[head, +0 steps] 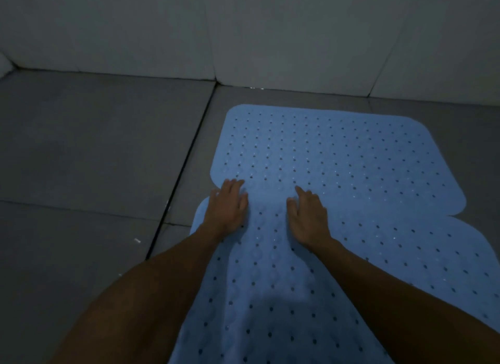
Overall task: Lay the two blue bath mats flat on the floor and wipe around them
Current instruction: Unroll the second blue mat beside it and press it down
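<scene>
Blue near mat (270, 296) is being pressed by flat, straight-fingered left hand (226, 210) and right hand (308, 217); smoothing toward twelve o'clock, against the far mat (338, 152), is advised.

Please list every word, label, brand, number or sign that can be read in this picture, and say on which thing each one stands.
None: no text can be read anywhere in this dim view.
Far blue bath mat: only rows of holes, no print.
Near blue bath mat: the same, no label showing.
Floor tiles and wall: plain, no sign.
</scene>
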